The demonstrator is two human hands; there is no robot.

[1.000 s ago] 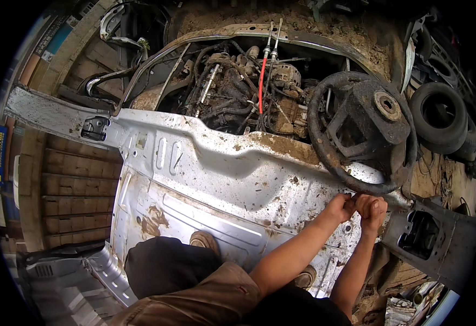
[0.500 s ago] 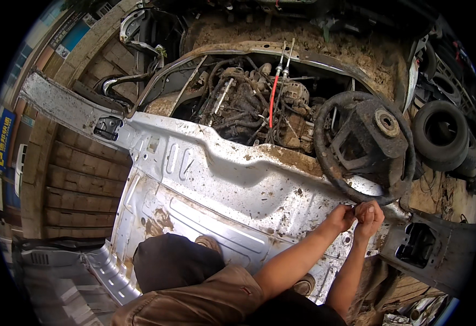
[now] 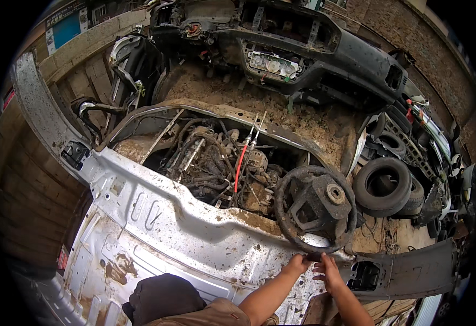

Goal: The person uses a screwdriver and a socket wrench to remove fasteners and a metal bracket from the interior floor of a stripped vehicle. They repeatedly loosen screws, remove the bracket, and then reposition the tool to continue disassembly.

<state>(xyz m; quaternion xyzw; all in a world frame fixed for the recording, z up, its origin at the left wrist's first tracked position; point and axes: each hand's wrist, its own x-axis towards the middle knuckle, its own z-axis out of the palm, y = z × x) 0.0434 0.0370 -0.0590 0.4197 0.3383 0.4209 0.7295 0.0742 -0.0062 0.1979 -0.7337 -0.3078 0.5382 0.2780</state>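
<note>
A dirty black steering wheel (image 3: pixel 320 195) stands tilted in front of me, over the far edge of the silver metal floor panel (image 3: pixel 224 239). At its lower rim, my left hand (image 3: pixel 298 264) has its fingers drawn together, with a small dark thing by the fingertips that I cannot make out. Whether that hand touches the rim is unclear. Just to the right, my right hand (image 3: pixel 329 273) is held close to it, its fingers apart and nothing visible in them.
Beyond the panel lies a grimy engine (image 3: pixel 208 157) with a red-sleeved cable (image 3: pixel 240 165) crossing it. Farther back is a dark dashboard (image 3: pixel 303 49) on muddy ground. Old tyres (image 3: pixel 382 187) are piled at the right. Near my right hand a grey metal beam (image 3: pixel 417 271) juts outward.
My view has tilted up and shifted right, bringing in the dashboard. Both hands remain by the wheel's lower rim. The right hand's fingers, curled before, are now spread.
</note>
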